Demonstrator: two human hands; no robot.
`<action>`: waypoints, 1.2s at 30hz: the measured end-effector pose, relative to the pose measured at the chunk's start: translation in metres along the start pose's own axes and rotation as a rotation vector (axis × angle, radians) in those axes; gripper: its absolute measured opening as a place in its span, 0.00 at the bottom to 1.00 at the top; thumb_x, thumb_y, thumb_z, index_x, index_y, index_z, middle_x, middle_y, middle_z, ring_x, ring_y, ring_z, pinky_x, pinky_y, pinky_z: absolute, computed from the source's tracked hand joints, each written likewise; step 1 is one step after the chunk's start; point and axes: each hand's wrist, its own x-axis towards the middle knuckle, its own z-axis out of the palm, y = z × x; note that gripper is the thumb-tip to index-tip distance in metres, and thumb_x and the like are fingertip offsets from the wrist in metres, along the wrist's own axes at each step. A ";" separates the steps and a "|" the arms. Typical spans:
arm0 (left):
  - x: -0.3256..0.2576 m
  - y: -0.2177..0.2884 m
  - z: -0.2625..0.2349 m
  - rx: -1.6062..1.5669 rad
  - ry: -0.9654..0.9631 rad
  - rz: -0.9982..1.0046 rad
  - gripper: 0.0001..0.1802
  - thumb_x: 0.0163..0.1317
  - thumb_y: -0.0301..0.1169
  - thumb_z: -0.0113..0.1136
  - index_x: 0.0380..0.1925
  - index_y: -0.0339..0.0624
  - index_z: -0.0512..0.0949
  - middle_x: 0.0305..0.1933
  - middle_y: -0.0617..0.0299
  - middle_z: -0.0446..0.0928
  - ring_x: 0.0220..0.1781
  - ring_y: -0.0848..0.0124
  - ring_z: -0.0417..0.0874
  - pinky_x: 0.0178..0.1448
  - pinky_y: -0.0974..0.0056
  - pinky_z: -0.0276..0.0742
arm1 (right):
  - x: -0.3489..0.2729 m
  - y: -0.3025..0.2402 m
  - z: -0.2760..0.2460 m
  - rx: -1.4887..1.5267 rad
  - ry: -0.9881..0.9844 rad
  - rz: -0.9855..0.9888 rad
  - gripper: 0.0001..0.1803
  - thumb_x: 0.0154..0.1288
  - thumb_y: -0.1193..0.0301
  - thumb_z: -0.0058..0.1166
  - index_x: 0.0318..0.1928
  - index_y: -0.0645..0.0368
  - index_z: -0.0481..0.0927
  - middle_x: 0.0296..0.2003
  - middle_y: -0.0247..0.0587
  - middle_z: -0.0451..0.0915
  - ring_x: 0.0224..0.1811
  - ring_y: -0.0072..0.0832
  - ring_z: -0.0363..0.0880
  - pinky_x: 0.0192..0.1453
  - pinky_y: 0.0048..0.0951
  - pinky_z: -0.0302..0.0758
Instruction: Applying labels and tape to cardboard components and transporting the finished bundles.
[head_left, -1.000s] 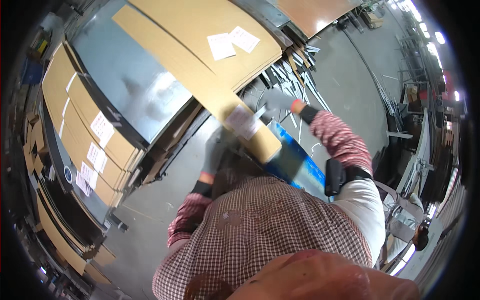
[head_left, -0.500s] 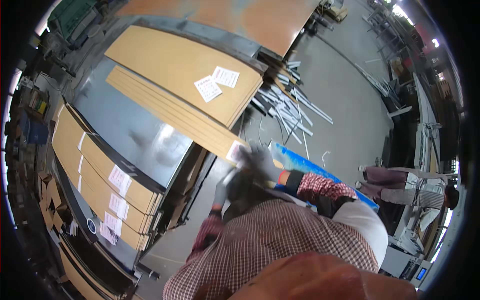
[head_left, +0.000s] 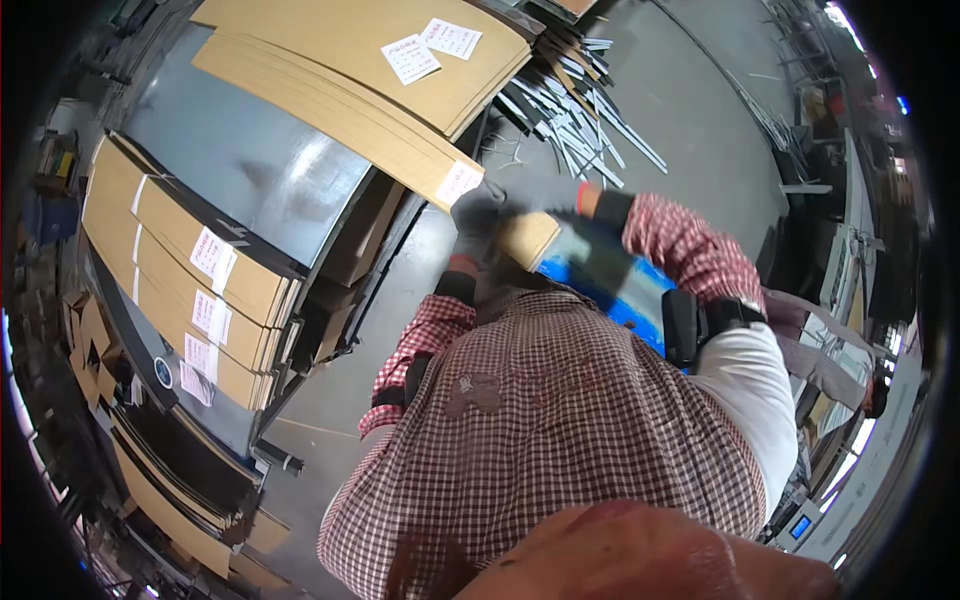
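Observation:
Both my hands wear dark grey gloves and meet in front of my chest. My left hand grips the left edge of a small tan cardboard piece. My right hand, blurred by motion, closes over the piece's upper right side, with a red checked sleeve behind it. Just up and left of my left hand is the labelled end of a long cardboard strip. That strip lies along the edge of a stack of flat cardboard sheets.
A grey metal table top carries the sheets. More labelled cardboard stacks fill shelves at left. Metal rods lie scattered on the concrete floor. A blue object sits below my right arm, and a black pouch hangs at my waist.
My hands were on the end of the long cardboard strip. They have drawn back toward my body and now hold a small cardboard piece. The view has shifted, so the stack sits higher.

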 end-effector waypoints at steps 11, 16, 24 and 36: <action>0.008 0.043 -0.055 0.099 -0.077 0.023 0.13 0.60 0.37 0.55 0.39 0.38 0.74 0.26 0.54 0.78 0.29 0.62 0.80 0.36 0.59 0.75 | 0.027 0.172 -0.036 -0.851 -0.434 0.373 0.13 0.57 0.69 0.47 0.37 0.57 0.84 0.37 0.47 0.83 0.37 0.44 0.83 0.37 0.46 0.75; 0.001 0.057 -0.108 -1.076 0.555 -0.594 0.08 0.65 0.30 0.48 0.39 0.35 0.69 0.39 0.60 0.73 0.40 0.69 0.75 0.42 0.64 0.74 | 0.020 0.059 -0.026 -0.303 0.198 0.196 0.15 0.60 0.65 0.45 0.41 0.60 0.77 0.36 0.52 0.80 0.39 0.46 0.80 0.42 0.46 0.74; -0.085 0.064 -0.045 -0.651 0.123 -0.085 0.42 0.55 0.33 0.65 0.63 0.31 0.53 0.48 0.46 0.73 0.48 0.61 0.77 0.53 0.61 0.74 | -0.030 -0.013 -0.073 -0.108 -0.428 0.192 0.18 0.49 0.73 0.52 0.42 0.70 0.77 0.27 0.45 0.81 0.21 0.33 0.74 0.29 0.32 0.73; -0.078 0.028 -0.043 -0.693 0.267 -0.661 0.26 0.54 0.25 0.56 0.55 0.31 0.70 0.19 0.63 0.72 0.19 0.78 0.70 0.19 0.70 0.64 | 0.000 0.081 -0.036 -0.627 -0.313 0.081 0.16 0.50 0.72 0.59 0.43 0.56 0.83 0.35 0.38 0.84 0.36 0.28 0.81 0.44 0.28 0.74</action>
